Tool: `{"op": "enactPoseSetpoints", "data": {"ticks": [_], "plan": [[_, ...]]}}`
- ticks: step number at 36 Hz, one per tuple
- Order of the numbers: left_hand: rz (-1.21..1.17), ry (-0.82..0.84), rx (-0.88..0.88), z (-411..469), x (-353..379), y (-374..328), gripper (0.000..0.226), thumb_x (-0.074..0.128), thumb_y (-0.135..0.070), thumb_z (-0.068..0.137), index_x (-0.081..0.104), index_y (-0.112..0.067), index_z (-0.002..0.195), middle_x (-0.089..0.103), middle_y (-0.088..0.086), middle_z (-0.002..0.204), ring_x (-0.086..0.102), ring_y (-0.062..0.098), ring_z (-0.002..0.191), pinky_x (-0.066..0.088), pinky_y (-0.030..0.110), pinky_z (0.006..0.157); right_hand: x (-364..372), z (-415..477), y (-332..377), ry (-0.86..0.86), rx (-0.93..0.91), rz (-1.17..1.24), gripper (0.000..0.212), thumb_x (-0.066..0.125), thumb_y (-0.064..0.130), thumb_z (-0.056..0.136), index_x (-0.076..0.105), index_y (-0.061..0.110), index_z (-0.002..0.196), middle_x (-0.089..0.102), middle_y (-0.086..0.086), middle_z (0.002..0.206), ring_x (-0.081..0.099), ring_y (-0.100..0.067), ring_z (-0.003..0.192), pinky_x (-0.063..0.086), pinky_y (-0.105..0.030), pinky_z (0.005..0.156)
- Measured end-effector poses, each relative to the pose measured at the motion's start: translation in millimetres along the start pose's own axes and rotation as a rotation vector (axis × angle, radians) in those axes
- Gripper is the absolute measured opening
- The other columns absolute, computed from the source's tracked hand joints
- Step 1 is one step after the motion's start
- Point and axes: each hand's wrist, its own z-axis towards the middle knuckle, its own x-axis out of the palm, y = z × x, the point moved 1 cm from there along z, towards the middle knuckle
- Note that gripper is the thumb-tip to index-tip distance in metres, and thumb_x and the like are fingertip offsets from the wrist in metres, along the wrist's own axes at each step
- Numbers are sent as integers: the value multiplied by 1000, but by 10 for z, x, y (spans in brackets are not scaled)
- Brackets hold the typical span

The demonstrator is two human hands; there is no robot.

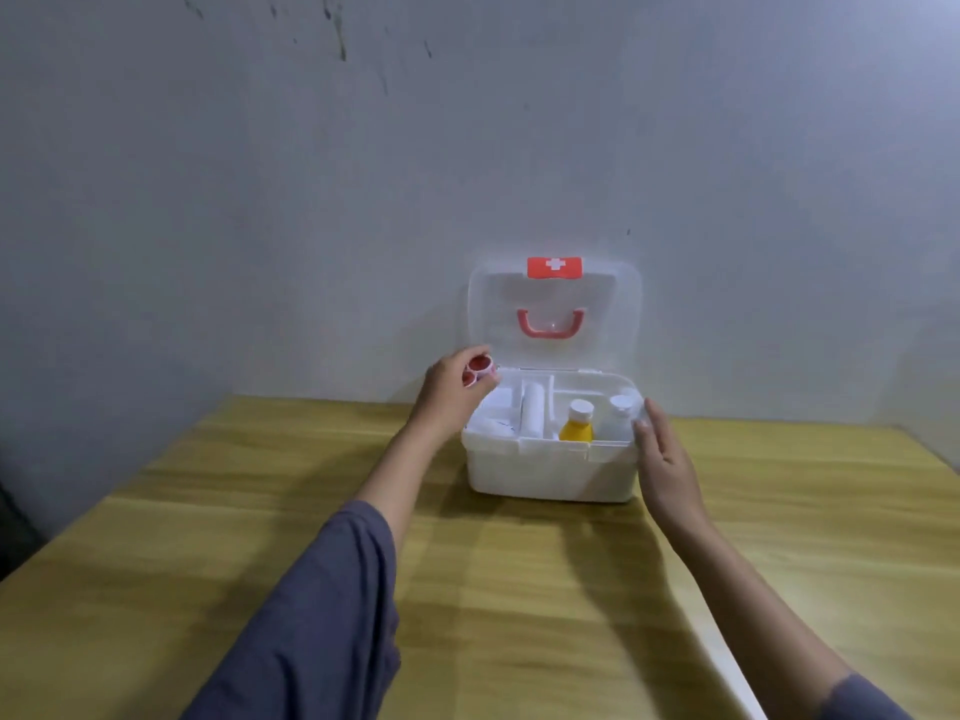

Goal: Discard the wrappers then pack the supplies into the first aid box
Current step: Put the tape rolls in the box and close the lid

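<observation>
The white first aid box [550,472] stands open on the wooden table, its clear lid [613,324] with red latch and handle leaning against the wall. Inside its tray I see white gauze packs [496,415], a white bandage roll [532,415], a yellow bottle [576,426] with a white cap and a clear bottle [618,418]. My left hand [452,394] hovers over the box's left rear corner, holding two small red-cored tape rolls [479,371]. My right hand [667,459] rests against the box's right front corner, fingers spread beside the clear bottle.
The wooden table [260,511] stretches toward me, its right edge running diagonally at the lower right. A grey wall stands directly behind the box. A dark gap lies off the table's left edge.
</observation>
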Motion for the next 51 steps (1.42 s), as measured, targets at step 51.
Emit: {"op": "enactPoseSetpoints", "data": {"ticks": [51], "plan": [[360,227,61,60,100,19,32,56,-21,90,65,-15,119,65,10,113,57,26,110,39,26,88,-23,54,-56,33,-14,-8,41,36,26,99,40,21,139,47,1,141,42,-13,130,33,-26,102]]}}
